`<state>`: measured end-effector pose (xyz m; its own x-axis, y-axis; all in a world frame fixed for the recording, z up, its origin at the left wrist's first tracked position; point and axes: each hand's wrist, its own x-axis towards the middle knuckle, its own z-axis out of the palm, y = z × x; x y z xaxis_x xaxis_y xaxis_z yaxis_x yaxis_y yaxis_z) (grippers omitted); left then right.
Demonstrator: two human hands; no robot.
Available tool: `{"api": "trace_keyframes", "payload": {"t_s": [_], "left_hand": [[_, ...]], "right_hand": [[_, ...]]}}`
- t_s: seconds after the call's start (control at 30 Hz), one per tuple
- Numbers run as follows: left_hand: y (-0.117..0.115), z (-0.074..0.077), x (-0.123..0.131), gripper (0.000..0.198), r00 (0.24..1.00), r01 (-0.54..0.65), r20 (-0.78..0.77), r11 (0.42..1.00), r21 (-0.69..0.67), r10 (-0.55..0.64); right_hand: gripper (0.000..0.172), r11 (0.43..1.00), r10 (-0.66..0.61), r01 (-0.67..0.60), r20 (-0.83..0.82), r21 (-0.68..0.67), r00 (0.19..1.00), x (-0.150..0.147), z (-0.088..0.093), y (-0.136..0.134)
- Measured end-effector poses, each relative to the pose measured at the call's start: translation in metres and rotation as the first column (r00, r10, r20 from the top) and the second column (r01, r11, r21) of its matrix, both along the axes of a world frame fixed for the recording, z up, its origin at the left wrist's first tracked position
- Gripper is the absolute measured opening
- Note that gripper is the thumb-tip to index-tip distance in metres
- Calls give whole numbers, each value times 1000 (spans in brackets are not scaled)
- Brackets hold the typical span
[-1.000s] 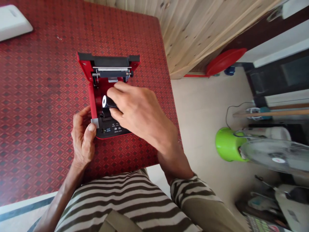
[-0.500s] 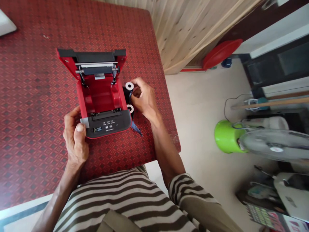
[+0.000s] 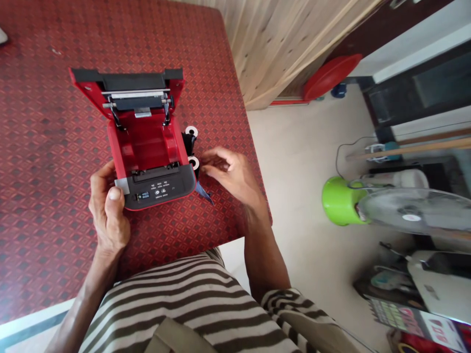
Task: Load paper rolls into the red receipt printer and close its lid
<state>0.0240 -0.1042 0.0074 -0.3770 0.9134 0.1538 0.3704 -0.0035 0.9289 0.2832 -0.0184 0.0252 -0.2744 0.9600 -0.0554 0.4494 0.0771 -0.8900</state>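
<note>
A red and black label printer (image 3: 162, 189) sits on the table with its lid (image 3: 132, 81) raised and its red inner bay bare. My left hand (image 3: 110, 208) grips its front left corner, thumb on top by a grey patch and fingers along the side. Against the printer's right side are two ribbon rolls with white cores, the far roll (image 3: 192, 131) and the near roll (image 3: 194, 163). A loose dark strip of ribbon (image 3: 204, 192) trails toward me from the near one. My right hand (image 3: 233, 174) hovers just right of the near roll, thumb and fingers slightly apart, holding nothing visible.
The red patterned table (image 3: 44, 147) ends at its right edge, close to my right forearm. Beyond it on the floor stand a green bucket (image 3: 336, 201), a fan (image 3: 423, 215) and a white machine (image 3: 437, 284). Wooden panelling (image 3: 279, 44) rises at the far side.
My right hand has let go of the far ribbon roll and moved toward me, beside the near one. The left hand keeps its grip on the printer. The whole view has shifted slightly.
</note>
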Motion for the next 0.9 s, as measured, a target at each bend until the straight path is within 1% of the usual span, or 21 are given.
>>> {"api": "trace_keyframes", "payload": {"t_s": [0.03, 0.07, 0.1, 0.13, 0.2, 0.27, 0.3, 0.37, 0.43, 0.5, 0.57, 0.63, 0.7, 0.73, 0.8, 0.83, 0.9], "left_hand": [[0, -1, 0, 66, 1000, -5, -5, 1000, 3, 5], [0, -1, 0, 66, 1000, -8, -13, 1000, 6, 8], [0, -2, 0, 66, 1000, -8, -23, 1000, 8, 8], [0, -2, 0, 66, 1000, -6, -31, 1000, 10, 6], [0, -3, -1, 67, 999, 2, -33, 1000, 14, -2], [0, -3, -1, 67, 1000, 8, -29, 1000, 20, -7], [0, -3, -1, 66, 1000, 11, -27, 1000, 24, -10], [0, -3, -1, 66, 999, 18, -28, 999, 26, -18], [0, -2, -2, 65, 999, 26, -30, 999, 26, -26], [0, -2, -3, 65, 999, 32, -28, 999, 28, -31], [0, -2, -3, 64, 999, 40, -19, 999, 28, -40], [-1, -1, -2, 63, 999, 49, -3, 999, 23, -49], [-1, 0, -2, 62, 998, 55, 16, 998, 14, -56], [-1, 1, -2, 62, 998, 56, 24, 998, 10, -56], [-2, 3, -2, 61, 998, 59, 28, 998, 2, -59], [-2, 4, -2, 60, 998, 61, 25, 998, -4, -60], [-2, 5, -3, 60, 998, 64, 13, 998, -12, -64]], "right_hand": [[24, 999, 46, -47, -37, -26, 998, -1, 0, -3], [30, 997, 75, -77, -56, -29, 996, -3, -2, -5], [33, 996, 86, -87, -51, -11, 995, -6, -4, -5], [32, 996, 86, -86, -30, 14, 996, -9, -6, -5], [23, 996, 73, -74, 16, 45, 997, -16, -11, -2], [17, 998, 53, -54, 26, 36, 998, -20, -15, -2], [18, 999, 35, -35, 12, 19, 999, -20, -15, -3], [24, 1000, -11, 11, -37, -16, 999, -16, -14, -9], [34, 997, -64, 62, -52, -48, 997, -7, -8, -20], [41, 991, -104, 103, -8, -80, 995, 4, 4, -32], [37, 991, -93, 97, 42, -92, 995, 12, 23, -41], [31, 999, -37, 39, 49, -30, 998, 13, 47, -44], [29, 990, 33, -44, 89, 136, 995, 4, 72, -39], [29, 967, 60, -91, 136, 240, 989, -4, 83, -34], [28, 886, 140, -238, 260, 398, 955, -26, 97, -19], [28, 839, 182, -321, 331, 438, 926, -38, 100, -11], [26, 769, 244, -473, 486, 431, 839, -63, 99, 3]]}}
